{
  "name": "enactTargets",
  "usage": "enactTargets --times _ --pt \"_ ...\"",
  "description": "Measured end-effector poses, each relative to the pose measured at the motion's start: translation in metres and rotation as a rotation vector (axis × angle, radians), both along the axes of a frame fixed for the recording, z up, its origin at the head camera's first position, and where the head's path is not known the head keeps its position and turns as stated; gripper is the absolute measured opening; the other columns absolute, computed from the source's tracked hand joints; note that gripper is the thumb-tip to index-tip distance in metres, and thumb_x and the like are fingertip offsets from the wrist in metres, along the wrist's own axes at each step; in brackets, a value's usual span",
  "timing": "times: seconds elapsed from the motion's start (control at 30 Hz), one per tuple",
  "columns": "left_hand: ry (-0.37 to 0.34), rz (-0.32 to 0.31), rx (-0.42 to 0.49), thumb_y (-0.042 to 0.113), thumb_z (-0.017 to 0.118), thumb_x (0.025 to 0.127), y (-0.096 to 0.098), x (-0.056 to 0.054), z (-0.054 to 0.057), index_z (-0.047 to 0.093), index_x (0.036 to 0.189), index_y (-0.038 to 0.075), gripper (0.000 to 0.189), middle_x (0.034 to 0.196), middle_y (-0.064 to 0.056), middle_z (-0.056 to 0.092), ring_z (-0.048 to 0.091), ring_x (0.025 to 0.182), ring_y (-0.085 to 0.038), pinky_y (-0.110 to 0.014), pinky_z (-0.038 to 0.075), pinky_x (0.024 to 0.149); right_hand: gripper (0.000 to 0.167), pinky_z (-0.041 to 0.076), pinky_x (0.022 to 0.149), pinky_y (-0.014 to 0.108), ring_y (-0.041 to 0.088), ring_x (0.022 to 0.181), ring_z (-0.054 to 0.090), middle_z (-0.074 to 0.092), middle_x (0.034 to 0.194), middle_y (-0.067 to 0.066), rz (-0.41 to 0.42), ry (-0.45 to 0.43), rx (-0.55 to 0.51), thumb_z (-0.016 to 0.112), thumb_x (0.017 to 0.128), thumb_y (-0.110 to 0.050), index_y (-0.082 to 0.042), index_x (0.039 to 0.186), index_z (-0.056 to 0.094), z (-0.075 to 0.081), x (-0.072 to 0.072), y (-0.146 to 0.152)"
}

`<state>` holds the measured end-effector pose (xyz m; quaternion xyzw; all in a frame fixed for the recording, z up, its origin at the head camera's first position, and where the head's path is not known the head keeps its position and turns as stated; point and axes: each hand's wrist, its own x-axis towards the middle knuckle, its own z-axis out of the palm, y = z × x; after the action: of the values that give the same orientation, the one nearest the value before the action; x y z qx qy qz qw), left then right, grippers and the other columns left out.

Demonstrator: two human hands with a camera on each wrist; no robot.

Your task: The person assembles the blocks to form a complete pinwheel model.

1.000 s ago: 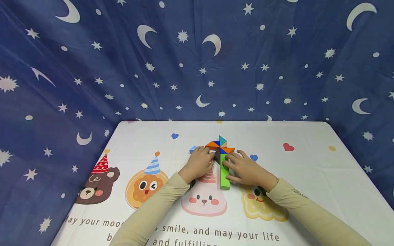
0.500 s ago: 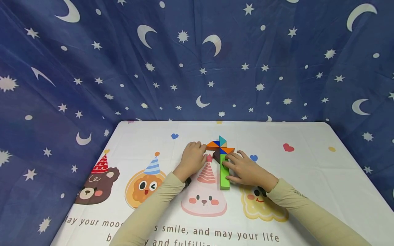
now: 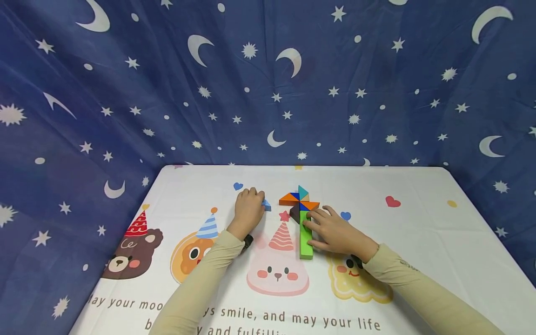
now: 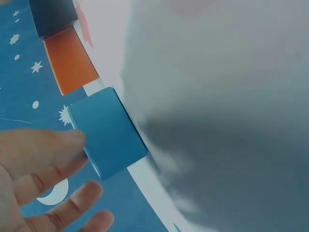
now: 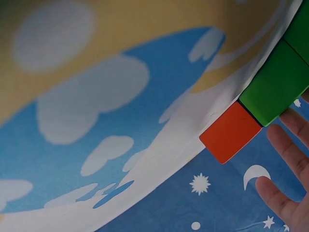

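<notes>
My left hand [image 3: 248, 209] is beside a light blue triangular block [image 3: 266, 204], left of a pinwheel shape laid from toy blocks. In the left wrist view, thumb and index fingertips are right at the upper edge of this blue block [image 4: 110, 133], the other fingers loosely extended. The pinwheel has orange [image 3: 289, 200], dark blue and teal [image 3: 303, 192] triangles, above a stem of green blocks [image 3: 306, 244]. My right hand [image 3: 339, 231] rests its fingers on the green stem from the right. In the right wrist view, relaxed fingertips meet the edge of the green block [image 5: 275, 84].
A dark block [image 3: 294, 213] leans against the stem's left side. The white tablecloth [image 3: 418, 242] carries printed cartoon figures, hearts and lettering. A blue curtain [image 3: 268, 83] with moons and stars stands at the table's back and left.
My left hand has moved left from the pinwheel's left blade, passing over the light blue triangular block to its left side. My right hand stays at the green stem.
</notes>
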<state>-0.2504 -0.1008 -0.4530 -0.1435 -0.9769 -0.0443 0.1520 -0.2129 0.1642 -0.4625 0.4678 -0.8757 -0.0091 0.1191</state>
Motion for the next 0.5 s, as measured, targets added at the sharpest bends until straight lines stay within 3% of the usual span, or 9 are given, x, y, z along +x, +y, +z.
enactTargets --times 0.27,0.5 --pt "-0.035 0.074 -0.058 0.020 0.075 0.077 0.001 0.000 0.000 0.070 0.092 0.003 0.022 0.090 -0.012 0.063 0.057 0.090 -0.029 -0.041 0.045 0.087 0.047 0.039 0.098 0.054 0.029 0.111 0.052 0.057 0.117 0.011 -0.002 -0.008 0.007 0.058 0.087 -0.048 -0.014 0.120 0.058 0.001 0.000 -0.001" --pt "-0.074 -0.007 -0.050 0.020 0.072 0.080 0.016 0.002 -0.002 0.072 0.087 0.007 0.015 0.085 -0.009 0.064 0.057 0.085 -0.026 -0.039 0.046 0.084 0.047 0.039 0.098 0.054 0.029 0.111 0.052 0.057 0.117 0.011 -0.008 -0.010 0.013 0.058 0.087 -0.048 -0.014 0.120 0.058 0.002 0.001 -0.001"
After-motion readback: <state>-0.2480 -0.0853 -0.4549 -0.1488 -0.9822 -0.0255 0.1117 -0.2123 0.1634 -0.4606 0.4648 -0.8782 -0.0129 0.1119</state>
